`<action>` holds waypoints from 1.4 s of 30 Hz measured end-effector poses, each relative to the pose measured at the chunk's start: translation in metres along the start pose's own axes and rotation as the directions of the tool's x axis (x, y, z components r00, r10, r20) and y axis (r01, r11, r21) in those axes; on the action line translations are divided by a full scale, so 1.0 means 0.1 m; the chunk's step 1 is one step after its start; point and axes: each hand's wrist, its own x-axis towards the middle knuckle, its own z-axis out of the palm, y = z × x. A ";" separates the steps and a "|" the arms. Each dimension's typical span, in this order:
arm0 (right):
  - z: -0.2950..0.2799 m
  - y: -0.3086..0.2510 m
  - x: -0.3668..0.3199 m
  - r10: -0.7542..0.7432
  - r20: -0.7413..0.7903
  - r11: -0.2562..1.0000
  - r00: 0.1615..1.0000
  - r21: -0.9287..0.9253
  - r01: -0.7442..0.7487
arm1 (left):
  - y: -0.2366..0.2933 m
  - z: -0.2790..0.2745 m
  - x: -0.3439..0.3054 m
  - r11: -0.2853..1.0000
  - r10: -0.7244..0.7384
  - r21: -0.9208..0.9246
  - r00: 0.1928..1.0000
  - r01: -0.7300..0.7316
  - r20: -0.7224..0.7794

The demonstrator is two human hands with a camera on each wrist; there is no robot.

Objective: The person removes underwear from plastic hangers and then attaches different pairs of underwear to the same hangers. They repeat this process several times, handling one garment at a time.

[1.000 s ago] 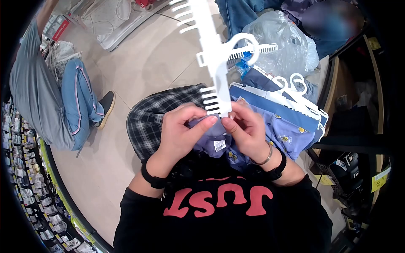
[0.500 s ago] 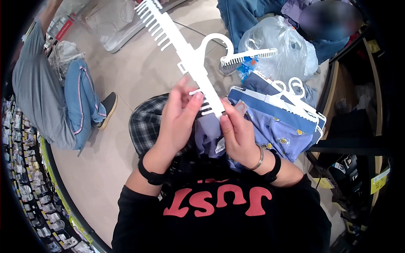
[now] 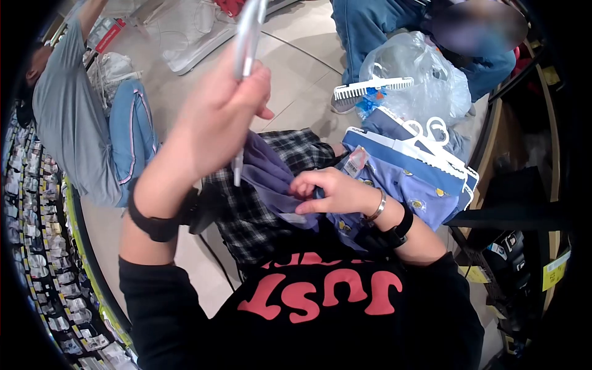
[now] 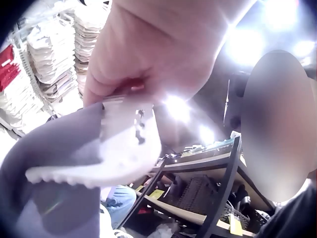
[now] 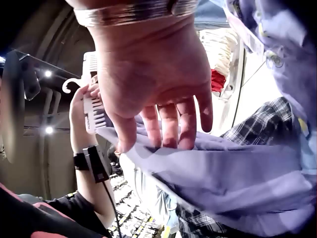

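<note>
My left hand (image 3: 213, 117) is raised at the upper left, gripping a white toothed hanger (image 3: 248, 46) that is seen nearly edge-on. In the right wrist view, the hanger (image 5: 92, 111) shows its hook and comb-like teeth. Plain purple cloth (image 3: 268, 176) runs from the hanger's lower end down towards the lap; its upper part overlaps the white teeth in the left wrist view. Over this cloth is my right hand (image 3: 330, 192), fingers loosely bent. The right wrist view shows its fingertips (image 5: 185, 141) right at the fabric, with thumb and fingers apart.
Patterned purple garments on white hangers (image 3: 425, 157) lie to the right, near a clear plastic bag (image 3: 410, 80). Black plaid cloth (image 3: 296, 145) covers the lap. A person in grey (image 3: 71, 123) sits at left; another in jeans (image 3: 357, 37) is ahead. Shelving (image 3: 524, 203) stands at right.
My left hand has moved up and left with the hanger, turning it edge-on and drawing the purple cloth out. My right hand has come off the hanger and is lower, over the cloth.
</note>
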 end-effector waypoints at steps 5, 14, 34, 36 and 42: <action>0.11 0.27 0.08 -0.262 0.058 0.927 0.963 -0.263 0.267 | 0.29 -0.17 0.01 0.986 0.090 -0.140 0.996 -0.091 -0.019; -0.13 0.07 -0.29 0.223 -0.068 0.876 0.972 -0.424 -0.231 | 0.41 -0.66 0.05 0.966 0.237 -0.065 0.957 -0.250 -0.167; -1.63 -2.71 -0.29 -0.566 -0.064 0.118 0.822 -0.993 0.004 | -0.32 -0.02 0.32 0.977 0.212 -0.069 0.910 -0.200 0.357; -1.66 -2.71 -0.32 -0.546 -0.102 0.141 0.832 -0.990 -0.029 | -0.38 0.05 0.28 0.975 0.219 -0.104 0.906 -0.195 0.363; -1.75 -2.52 -0.37 -0.539 -0.179 0.293 0.823 -0.956 -0.016 | -0.32 0.14 0.22 0.898 0.366 0.142 0.887 -0.416 0.282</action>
